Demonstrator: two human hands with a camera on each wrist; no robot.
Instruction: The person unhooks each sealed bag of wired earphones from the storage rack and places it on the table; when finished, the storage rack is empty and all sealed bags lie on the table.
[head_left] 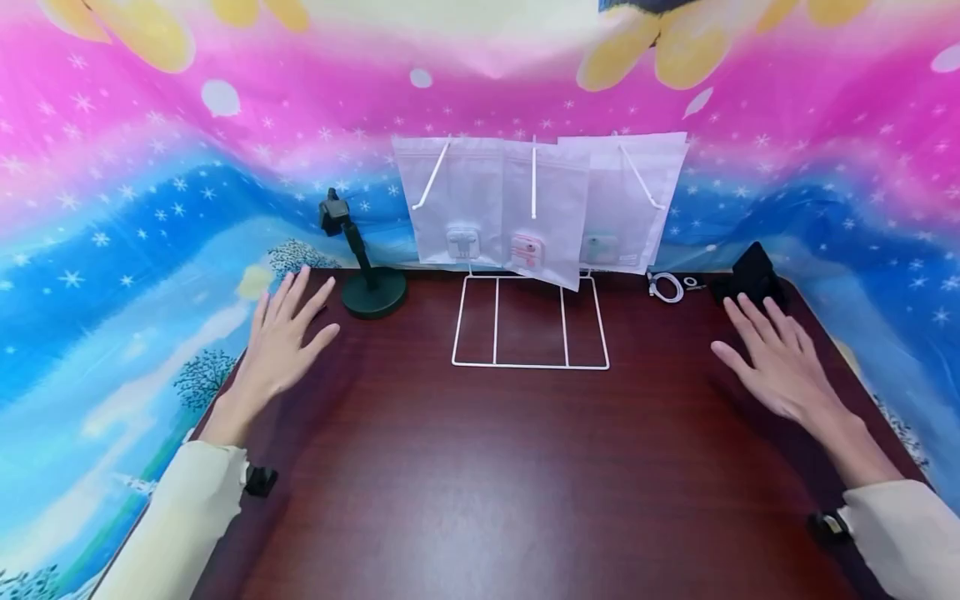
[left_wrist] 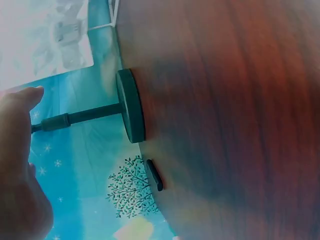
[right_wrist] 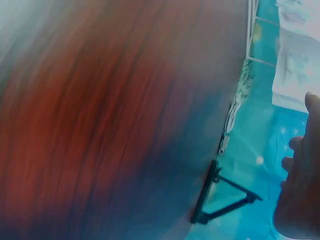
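Note:
My left hand (head_left: 281, 342) is held over the left side of the table with fingers spread and nothing in it. Nearest to it stands a dark phone stand (head_left: 373, 292) with a round base and a slim post. On the right, my right hand (head_left: 780, 367) is likewise spread and bare, just in front of a black folding stand (head_left: 753, 271). Between them at the back is a white wire rack (head_left: 531, 366). From its prongs hang three translucent pouches (head_left: 472, 183), each with a small case of earphones (head_left: 462, 243) inside; one earphone set (head_left: 527, 252) looks pinkish.
A coiled white cable (head_left: 666, 287) lies between the rack and the folding stand, with a small ring-shaped item (head_left: 690, 282) beside it. In the left wrist view a small dark flat object (left_wrist: 154, 175) lies near the table edge. A printed cloth (head_left: 480, 92) surrounds the dark wooden table (head_left: 525, 467).

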